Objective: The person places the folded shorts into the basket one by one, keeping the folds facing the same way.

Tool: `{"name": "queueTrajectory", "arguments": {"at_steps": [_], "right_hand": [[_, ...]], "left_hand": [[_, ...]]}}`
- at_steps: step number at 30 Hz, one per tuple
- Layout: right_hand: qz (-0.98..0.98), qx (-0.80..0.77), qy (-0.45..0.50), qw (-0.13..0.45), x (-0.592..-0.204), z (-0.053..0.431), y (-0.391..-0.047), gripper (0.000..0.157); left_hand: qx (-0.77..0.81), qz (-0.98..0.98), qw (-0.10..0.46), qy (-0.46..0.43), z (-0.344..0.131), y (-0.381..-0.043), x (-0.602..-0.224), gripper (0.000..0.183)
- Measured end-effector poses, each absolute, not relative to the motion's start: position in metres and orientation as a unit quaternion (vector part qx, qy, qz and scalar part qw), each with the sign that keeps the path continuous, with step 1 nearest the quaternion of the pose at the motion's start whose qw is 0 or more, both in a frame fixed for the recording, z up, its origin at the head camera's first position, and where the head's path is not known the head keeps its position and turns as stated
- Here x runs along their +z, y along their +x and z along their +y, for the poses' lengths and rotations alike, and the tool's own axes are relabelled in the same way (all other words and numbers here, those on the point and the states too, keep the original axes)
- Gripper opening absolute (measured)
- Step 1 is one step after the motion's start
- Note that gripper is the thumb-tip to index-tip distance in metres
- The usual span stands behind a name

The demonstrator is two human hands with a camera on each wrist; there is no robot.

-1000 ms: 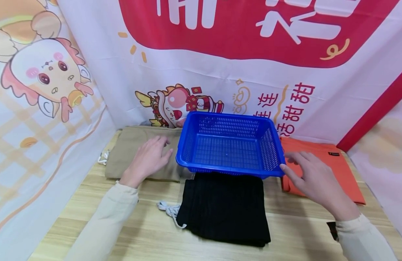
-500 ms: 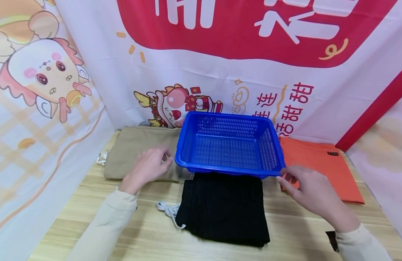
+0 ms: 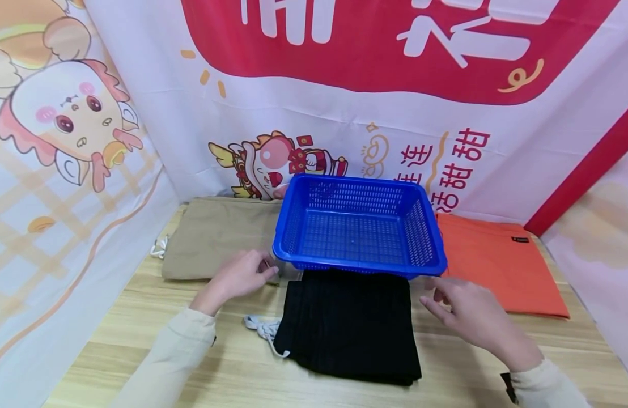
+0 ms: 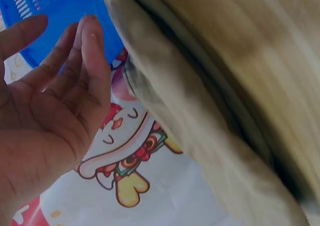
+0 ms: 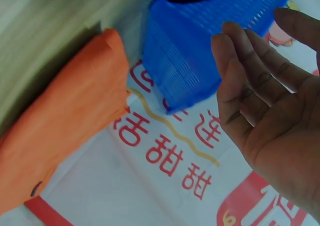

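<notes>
Blue plastic basket (image 3: pixel 360 232) at the back centre of the wooden counter (image 3: pixel 191 368), mesh walls, nothing inside; near edge resting on the folded black garment (image 3: pixel 351 326).

Left hand (image 3: pixel 236 277) low over the counter, just off the basket's near-left corner, at the front edge of the folded khaki garment (image 3: pixel 217 235). Fingers loosely extended, nothing held. Left wrist view: palm open, fingers (image 4: pixel 92 51) straight and pointing toward the basket (image 4: pixel 55 11), khaki cloth (image 4: pixel 225 86) close beside. Contact with basket or cloth: cannot tell.

Right hand (image 3: pixel 464 314) low over the counter below the basket's near-right corner, between the black garment and the folded orange garment (image 3: pixel 497 263). Fingers relaxed and spread, nothing held. Right wrist view: open palm (image 5: pixel 270 116), basket (image 5: pixel 200 51) and orange cloth (image 5: pixel 65 136) beyond it, hand clear of both.

White drawstring (image 3: pixel 265 334) trailing from the black garment's left edge. Another white cord (image 3: pixel 160 247) at the khaki garment's left side. Small dark label (image 3: pixel 520 240) on the orange garment's far right corner.

Printed cloth backdrop (image 3: pixel 344 113) behind and to both sides: red panel with white characters, cartoon figures.
</notes>
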State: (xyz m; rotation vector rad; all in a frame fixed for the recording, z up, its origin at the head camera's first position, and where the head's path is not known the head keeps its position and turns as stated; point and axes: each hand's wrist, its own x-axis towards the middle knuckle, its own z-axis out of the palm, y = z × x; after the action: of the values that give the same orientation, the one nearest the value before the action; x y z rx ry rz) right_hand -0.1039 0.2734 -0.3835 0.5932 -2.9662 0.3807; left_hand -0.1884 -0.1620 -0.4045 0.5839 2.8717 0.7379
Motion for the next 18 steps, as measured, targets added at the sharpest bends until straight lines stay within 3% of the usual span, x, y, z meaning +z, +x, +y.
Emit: {"name": "queueTrajectory", "arguments": {"at_steps": [11, 18], "right_hand": [[-0.967, 0.167, 0.188, -0.035, -0.412, 0.271, -0.112, 0.034], [-0.962, 0.203, 0.162, -0.088, -0.422, 0.266, -0.116, 0.039]], "left_hand": [[0.25, 0.942, 0.099, 0.201, -0.144, -0.178, -0.421, 0.021], [0.252, 0.941, 0.141, 0.179, -0.135, -0.173, -0.425, 0.041]]}}
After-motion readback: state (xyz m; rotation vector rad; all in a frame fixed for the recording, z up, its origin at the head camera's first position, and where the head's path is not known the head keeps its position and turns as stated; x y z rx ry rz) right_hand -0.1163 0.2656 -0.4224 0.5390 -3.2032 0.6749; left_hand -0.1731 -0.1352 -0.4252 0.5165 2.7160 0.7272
